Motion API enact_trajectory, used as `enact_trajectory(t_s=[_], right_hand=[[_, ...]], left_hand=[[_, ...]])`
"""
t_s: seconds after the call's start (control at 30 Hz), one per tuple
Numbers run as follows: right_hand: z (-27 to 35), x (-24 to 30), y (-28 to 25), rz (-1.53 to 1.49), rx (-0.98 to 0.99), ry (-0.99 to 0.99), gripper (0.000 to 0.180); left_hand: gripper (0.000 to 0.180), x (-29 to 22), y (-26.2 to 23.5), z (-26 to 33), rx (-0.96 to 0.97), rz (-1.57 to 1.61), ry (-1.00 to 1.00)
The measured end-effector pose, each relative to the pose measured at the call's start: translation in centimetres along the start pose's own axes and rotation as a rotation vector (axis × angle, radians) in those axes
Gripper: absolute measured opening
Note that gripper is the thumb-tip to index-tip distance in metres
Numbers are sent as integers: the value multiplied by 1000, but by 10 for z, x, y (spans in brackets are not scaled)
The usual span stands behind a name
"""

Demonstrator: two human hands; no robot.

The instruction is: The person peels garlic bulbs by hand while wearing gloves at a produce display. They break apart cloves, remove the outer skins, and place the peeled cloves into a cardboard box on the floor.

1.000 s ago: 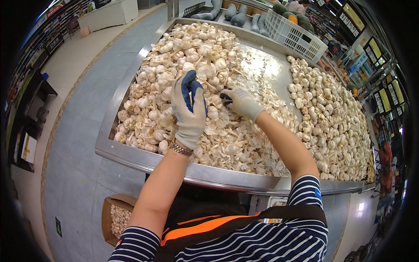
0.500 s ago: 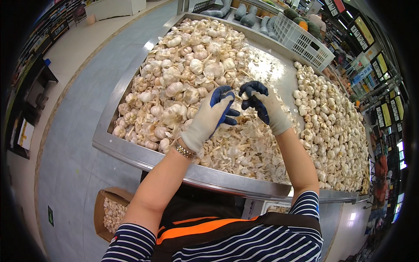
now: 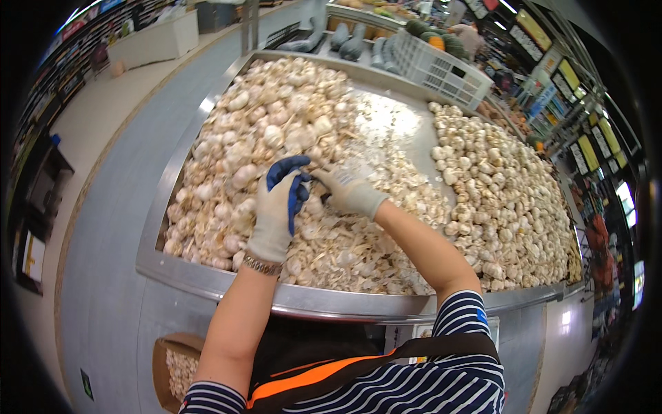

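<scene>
Both my hands wear off-white gloves with dark blue palms and fingers, and they are close together over a heap of untrimmed garlic bulbs [image 3: 243, 176]. My left hand [image 3: 277, 207] is closed, its fingers curled inward; whatever lies inside them is hidden. Beside it, my right hand [image 3: 350, 190] shows its back, with fingers bent toward the left hand's fingertips. Those fingers are blurred, and I cannot tell whether they grip a bulb. Beneath my hands spreads a layer of loose, papery garlic skins [image 3: 338, 259].
A metal display table [image 3: 331, 303] holds everything. Cleaner garlic bulbs [image 3: 496, 200] fill its right side. Behind stand a white plastic crate [image 3: 438, 72] and grey-green gourds [image 3: 352, 43]. On the floor at lower left is a cardboard box [image 3: 161, 369] with garlic inside.
Both hands have moved left, nearer to the untrimmed heap. My right hand, earlier pinching a small pale piece, has turned its back up and reached toward the left. The view has shifted.
</scene>
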State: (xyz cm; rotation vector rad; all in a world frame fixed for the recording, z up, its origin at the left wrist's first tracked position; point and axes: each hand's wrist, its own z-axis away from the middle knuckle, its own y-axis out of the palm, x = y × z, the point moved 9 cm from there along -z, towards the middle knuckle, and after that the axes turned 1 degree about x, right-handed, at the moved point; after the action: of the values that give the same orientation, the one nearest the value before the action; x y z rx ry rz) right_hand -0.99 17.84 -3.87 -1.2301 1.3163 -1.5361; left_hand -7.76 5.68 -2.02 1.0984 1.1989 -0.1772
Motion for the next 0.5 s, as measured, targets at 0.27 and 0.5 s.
enact_trajectory(t_s=[0.27,0.5], right_hand=[[36,-27,-54,-778,-388,63,39],[89,28,-74,-576,-519,-16,46]], left_hand=[[28,12,16,6,75,-149,-92],[33,22,55,31,467,-137,19]])
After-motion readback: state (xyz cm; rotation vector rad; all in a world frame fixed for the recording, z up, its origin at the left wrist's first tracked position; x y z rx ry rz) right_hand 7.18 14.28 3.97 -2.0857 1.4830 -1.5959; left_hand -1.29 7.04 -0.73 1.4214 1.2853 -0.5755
